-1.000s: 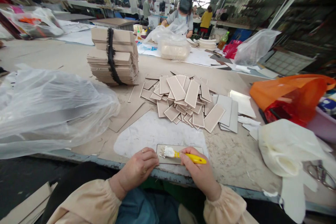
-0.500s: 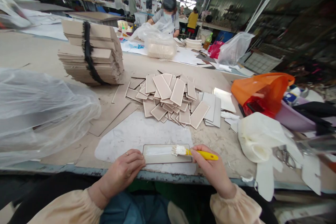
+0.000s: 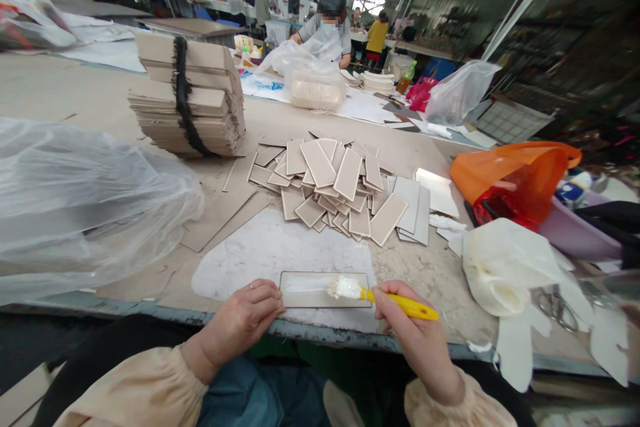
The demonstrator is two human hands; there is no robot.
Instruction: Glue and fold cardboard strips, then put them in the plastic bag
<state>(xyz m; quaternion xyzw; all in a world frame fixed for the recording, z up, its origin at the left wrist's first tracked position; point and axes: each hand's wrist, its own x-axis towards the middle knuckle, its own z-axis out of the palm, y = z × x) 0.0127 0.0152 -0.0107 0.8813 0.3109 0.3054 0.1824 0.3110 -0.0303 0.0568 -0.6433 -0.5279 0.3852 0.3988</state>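
A flat rectangular board [image 3: 305, 297] with a thin dark edge lies on a white sheet [image 3: 235, 257] at the table's front. White paste is smeared along its upper part. At the board's left end, my left hand [image 3: 255, 312] pinches the edge with fingers closed. My right hand [image 3: 413, 320] grips the yellow handle of a glue brush [image 3: 407, 305], its fingers wrapped round it. The paste-coated bristles rest over the board's right half. Beyond the sheet, a heap of similar beige boards [image 3: 345, 180] lies loosely piled.
A strapped stack of beige boards [image 3: 200, 103] stands back left, behind a clear plastic bag [image 3: 95, 207]. On the right are an orange bag [image 3: 505, 177], a white jug-like container [image 3: 495, 267] and scissors [image 3: 557, 307]. A co-worker [image 3: 327, 27] sits across the table.
The brush in my right hand has shifted slightly down the board, its handle tilting lower to the right. My left hand stays at the board's left end. The whole view has shifted a little.
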